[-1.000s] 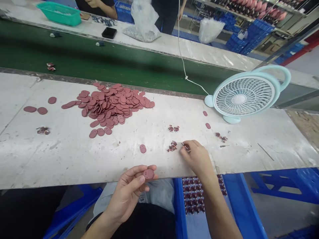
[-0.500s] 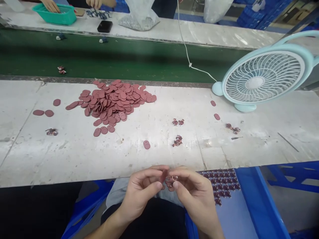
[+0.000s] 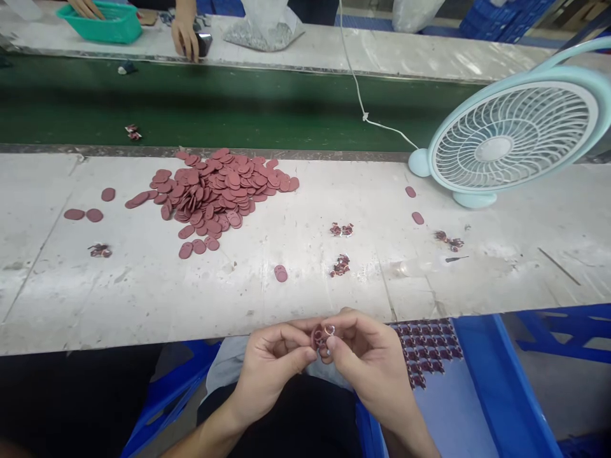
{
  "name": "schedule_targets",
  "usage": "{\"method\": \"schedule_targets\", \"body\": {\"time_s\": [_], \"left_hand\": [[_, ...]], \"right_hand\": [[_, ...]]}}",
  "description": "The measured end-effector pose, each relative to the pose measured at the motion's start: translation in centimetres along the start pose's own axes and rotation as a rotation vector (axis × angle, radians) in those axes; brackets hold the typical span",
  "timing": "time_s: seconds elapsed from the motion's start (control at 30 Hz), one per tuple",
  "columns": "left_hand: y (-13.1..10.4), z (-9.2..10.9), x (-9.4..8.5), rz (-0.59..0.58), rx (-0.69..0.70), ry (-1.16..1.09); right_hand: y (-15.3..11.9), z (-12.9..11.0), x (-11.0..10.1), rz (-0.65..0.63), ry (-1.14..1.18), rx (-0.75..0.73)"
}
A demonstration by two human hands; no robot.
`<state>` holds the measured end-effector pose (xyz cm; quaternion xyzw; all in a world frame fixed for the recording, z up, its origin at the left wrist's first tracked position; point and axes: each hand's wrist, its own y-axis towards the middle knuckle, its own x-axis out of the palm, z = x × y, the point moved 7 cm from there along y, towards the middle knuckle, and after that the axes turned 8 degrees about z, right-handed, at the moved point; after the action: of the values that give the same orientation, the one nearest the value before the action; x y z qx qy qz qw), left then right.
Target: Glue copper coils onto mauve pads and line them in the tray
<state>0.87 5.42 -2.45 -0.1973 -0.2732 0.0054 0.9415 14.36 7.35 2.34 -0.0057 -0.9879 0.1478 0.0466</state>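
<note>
Both hands meet just off the table's near edge. My left hand pinches a flat maroon oval piece between thumb and fingers, its face turned toward the other hand. In my right hand is a small maroon part with a shiny metal ring, gripped by thumb and forefinger. The two pieces touch or nearly touch; fingers partly hide where they meet. Beyond the hands lie a pair of overlapping ovals and two small clusters of metal-trimmed maroon parts, one cluster nearer me.
A large heap of maroon ovals covers the left middle of the white table. A light-blue fan stands at right. Rows of finished-looking parts fill a blue tray. Across the green belt, a co-worker's hand touches a dark phone-like object.
My left hand's oval has turned and come closer to the metal-ringed part. Across the belt, a co-worker's hand has reached to the dark object. Items on the belt have shifted right.
</note>
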Motion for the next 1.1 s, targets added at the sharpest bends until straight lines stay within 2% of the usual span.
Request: {"method": "schedule_targets", "body": {"time_s": [0.1,0.23,0.47,0.57,0.87,1.1], "left_hand": [[0.1,0.1,0.0,0.006,0.018,-0.003],[0.1,0.1,0.3,0.011,0.014,-0.017],[-0.1,0.2,0.2,0.029,-0.014,0.029],[-0.1,0.1,0.1,0.04,-0.028,0.018],[-0.1,0.1,0.4,0.016,-0.019,-0.015],[-0.2,0.3,0.8,0.02,0.004,-0.012]], "right_hand": [[0.2,0.3,0.0,0.013,0.039,0.034],[0.0,-0.1,0.0,0.034,0.015,-0.011],[-0.8,-1.6,-0.4,0.062,-0.177,-0.208],[-1.0,-1.7,-0.4,0.072,-0.221,-0.248],[-0.6,-0.6,-0.2,0.032,-0.067,-0.095],[-0.4,-0.5,-0.3,0.036,-0.02,-0.095]]}}
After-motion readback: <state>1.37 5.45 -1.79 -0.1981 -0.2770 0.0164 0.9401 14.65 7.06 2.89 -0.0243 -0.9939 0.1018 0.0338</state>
